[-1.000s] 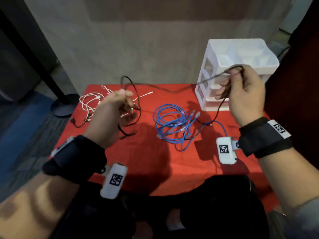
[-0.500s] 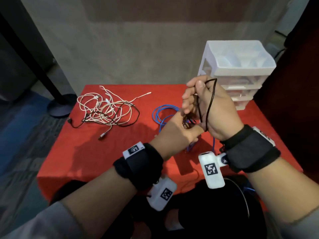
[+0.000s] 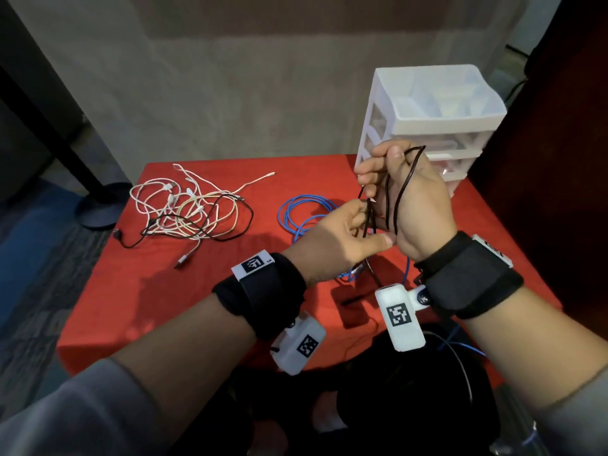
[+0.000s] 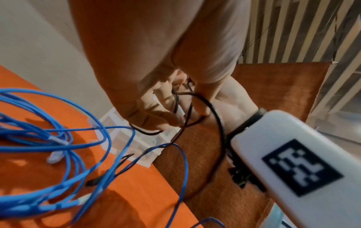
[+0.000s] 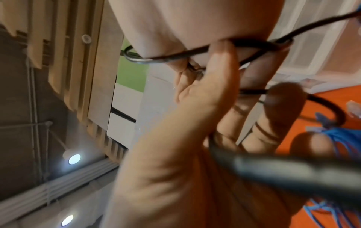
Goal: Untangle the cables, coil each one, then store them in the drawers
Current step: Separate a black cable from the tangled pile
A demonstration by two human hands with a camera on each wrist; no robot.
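While the right hand [image 3: 409, 195] holds the black cable [image 3: 399, 189] looped round it above the red table [image 3: 204, 291], loops running upright, the left hand [image 3: 339, 238] pinches the strands below; the drawers [image 3: 424, 123] stand behind.

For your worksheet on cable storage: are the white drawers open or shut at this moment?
Shut. In the head view the drawers have fronts flush with the white frame, none pulled out. Their contents cannot be told.

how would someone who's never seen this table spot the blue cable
Start at the white drawer unit at the back right of the red table. The blue cable lies just left of it, mid-table. It is the only blue bundle; the white-and-black tangle sits further left.
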